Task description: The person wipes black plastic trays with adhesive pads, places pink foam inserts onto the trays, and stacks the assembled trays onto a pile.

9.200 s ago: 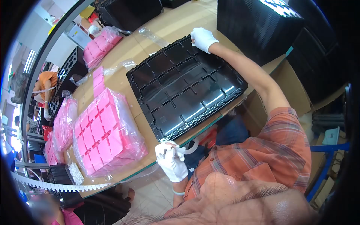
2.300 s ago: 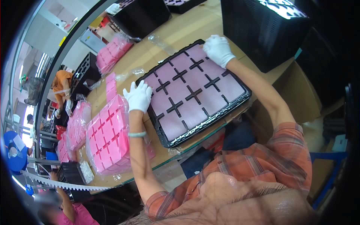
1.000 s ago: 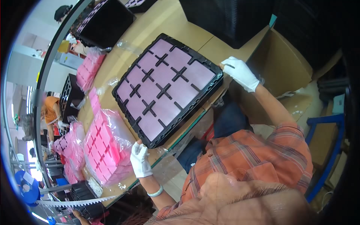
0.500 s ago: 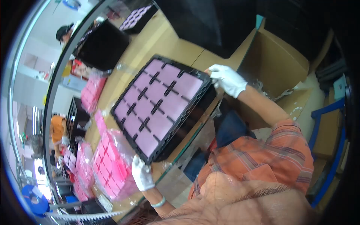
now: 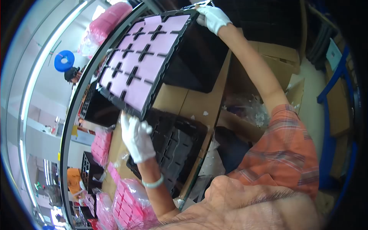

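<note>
A black tray with lilac padded squares and black cross dividers (image 5: pixel 143 53) is raised and tilted at the upper left. My left hand (image 5: pixel 137 138), in a white glove, has its fingers at the tray's lower corner; the contact is partly hidden. White-gloved too, my right hand (image 5: pixel 214 18) grips the opposite upper corner. Behind and below the tray stands a tall black stack or box (image 5: pixel 197 57); whether the tray touches it I cannot tell. On the table beneath my left hand lies a black tray with slots (image 5: pixel 176 149).
Pink padded pieces in clear plastic (image 5: pixel 132 199) lie at the table's lower left. An open cardboard box (image 5: pixel 268 65) with plastic scraps stands at right, near a blue rack (image 5: pixel 333 84). A metal frame bar (image 5: pixel 65 126) crosses the left side. Other people work beyond it.
Both hands have lifted the lilac-padded tray up and away from the table, towards the black stack. The slotted black tray now shows on the table.
</note>
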The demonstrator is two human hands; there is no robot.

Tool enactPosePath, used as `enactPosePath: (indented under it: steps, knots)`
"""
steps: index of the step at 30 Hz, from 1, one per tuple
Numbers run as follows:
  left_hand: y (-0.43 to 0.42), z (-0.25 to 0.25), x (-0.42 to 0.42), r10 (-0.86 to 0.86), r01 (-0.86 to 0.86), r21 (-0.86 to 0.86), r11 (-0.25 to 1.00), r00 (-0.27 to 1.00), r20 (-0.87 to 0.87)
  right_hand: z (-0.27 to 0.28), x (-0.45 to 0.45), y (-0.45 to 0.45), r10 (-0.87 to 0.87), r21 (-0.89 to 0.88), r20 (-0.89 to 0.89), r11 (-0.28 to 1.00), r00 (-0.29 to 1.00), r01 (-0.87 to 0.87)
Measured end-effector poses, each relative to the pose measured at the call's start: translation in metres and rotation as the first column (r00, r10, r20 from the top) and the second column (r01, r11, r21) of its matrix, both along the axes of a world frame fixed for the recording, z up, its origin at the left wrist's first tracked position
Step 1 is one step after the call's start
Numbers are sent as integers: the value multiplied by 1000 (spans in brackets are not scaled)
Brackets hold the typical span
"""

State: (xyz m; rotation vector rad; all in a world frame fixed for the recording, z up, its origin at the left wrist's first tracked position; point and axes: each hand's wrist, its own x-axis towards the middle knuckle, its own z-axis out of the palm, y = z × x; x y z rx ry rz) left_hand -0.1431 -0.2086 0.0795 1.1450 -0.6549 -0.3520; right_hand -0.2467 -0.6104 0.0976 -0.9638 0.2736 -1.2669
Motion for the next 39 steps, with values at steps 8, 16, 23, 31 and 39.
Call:
enactPosePath:
  steps: [8,16,23,31,39]
  knots:
    - [-173,8,48,-69,63,53,997,991,117,-13,10,-164,-335,-118,-467,941,818,318]
    - [-232,24,23,-76,96,121,988,985,-154,-16,14,-211,-598,-445,-565,801,569,400]
    - [-237,14,47,-174,204,253,946,975,-136,-35,16,-238,-725,-639,-438,667,531,383]
    - [-104,-76,-63,113,-214,97,972,789,604,-202,-46,-53,249,-9,-269,965,930,-261]
    - [184,-75,-134,-408,215,664,716,901,148,-295,-73,113,802,476,-242,589,546,-653]
